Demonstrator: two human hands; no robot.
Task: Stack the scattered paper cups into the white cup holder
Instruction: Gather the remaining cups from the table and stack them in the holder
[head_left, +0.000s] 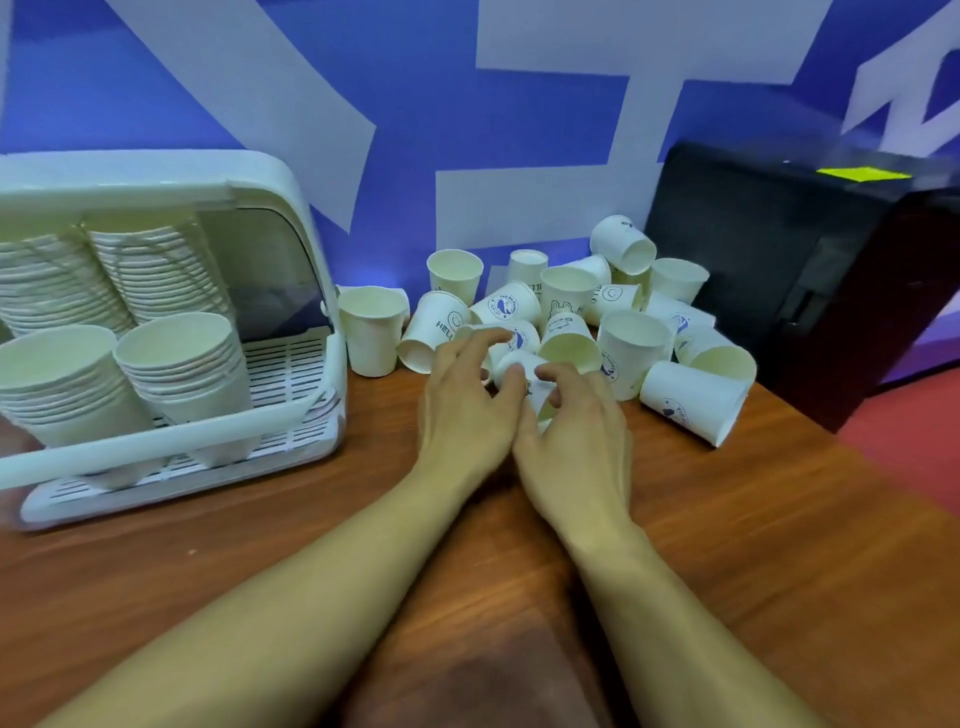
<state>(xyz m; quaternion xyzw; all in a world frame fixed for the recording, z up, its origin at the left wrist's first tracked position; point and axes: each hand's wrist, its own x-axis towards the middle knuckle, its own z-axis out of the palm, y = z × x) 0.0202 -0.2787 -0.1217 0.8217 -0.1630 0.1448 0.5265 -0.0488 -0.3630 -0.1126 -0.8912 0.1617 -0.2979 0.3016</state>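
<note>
cups (631, 353) lie heaped at the back of the wooden bench (727, 545), some upright, some on their sides, between the white cup holder (156, 441) on the left and a black box (779, 291) on the right. both hands meet at the near edge of the heap. the left grip (467, 410) and the right grip (576, 436) sit side by side, touching, with one paper cup (522, 376) lying on its side between them. the right grip curls its fingers over this cup, and the left grip sets its thumb on it while its fingers arch over a printed cup just behind. the holder carries four tilted stacks (176, 358) of nested cups. a yellow note (862, 173) lies on top of the box.
</note>
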